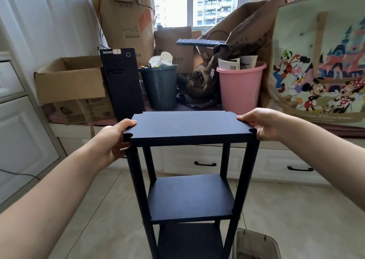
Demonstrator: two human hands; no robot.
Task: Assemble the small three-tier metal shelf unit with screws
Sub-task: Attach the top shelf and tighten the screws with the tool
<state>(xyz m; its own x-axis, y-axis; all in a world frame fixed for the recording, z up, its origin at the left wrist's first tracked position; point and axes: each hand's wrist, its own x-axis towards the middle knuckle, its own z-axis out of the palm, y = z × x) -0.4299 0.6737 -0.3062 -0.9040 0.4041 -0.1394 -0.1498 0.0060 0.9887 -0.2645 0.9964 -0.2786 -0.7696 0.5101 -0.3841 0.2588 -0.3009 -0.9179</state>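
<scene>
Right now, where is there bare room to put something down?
The top shelf between the two hands, the middle shelf, and floor tiles right of the unit. The window ledge behind is crowded with boxes and bins.

My left hand (112, 138) and right hand (258, 123) grip the top shelf (187, 127) of the upright black shelf unit (189, 195) at frame centre; pink bin (240, 88) behind.

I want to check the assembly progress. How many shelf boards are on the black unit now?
3. The top board is held at both ends by the left hand and right hand; the middle board is below it; the bottom board is partly cut off.
</scene>
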